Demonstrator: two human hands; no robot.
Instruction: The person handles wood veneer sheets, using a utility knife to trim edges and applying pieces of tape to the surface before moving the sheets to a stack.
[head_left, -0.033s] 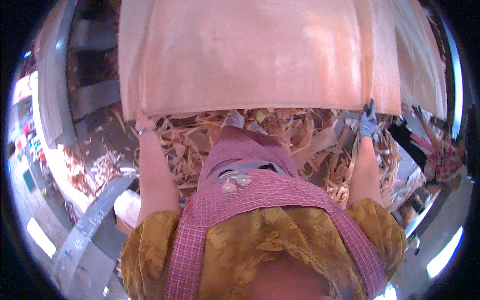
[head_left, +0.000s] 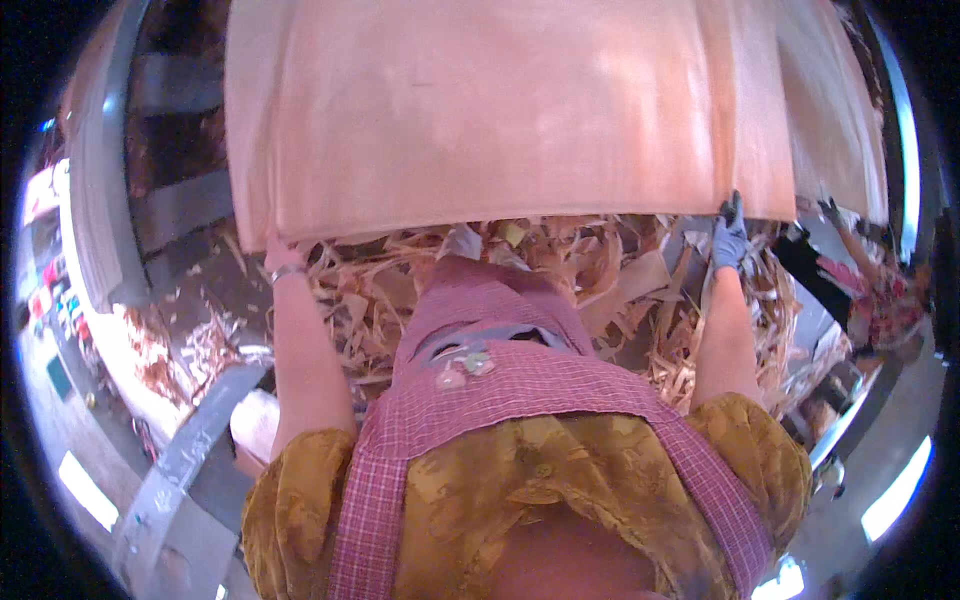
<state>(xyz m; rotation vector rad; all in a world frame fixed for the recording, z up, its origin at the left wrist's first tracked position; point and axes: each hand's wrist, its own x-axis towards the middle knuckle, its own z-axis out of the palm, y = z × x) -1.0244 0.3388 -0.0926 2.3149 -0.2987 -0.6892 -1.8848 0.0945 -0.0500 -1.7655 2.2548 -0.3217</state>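
A wide, pale pinkish-brown sheet of wood veneer (head_left: 480,120) spreads out in front of me, its near edge running between my hands. At its left near corner my left hand (head_left: 284,254) is closed on the edge; the fingers are partly hidden and a band circles the wrist. My right hand (head_left: 731,238), in a grey-blue glove with dark fingertips, grips the edge close to the right corner. Beyond it, at the right, lies another veneer sheet (head_left: 835,120), partly behind the first.
Curled veneer scraps (head_left: 620,285) are heaped below the sheet's edge and around my apron (head_left: 490,300). On the right a co-worker (head_left: 885,300) reaches a hand to the other sheet. A grey metal beam (head_left: 185,460) stands at the lower left; dark slatted framework (head_left: 180,150) at the left.
The veneer sheet and both my hands sit slightly further left in the picture. My grip on the edge looks the same.
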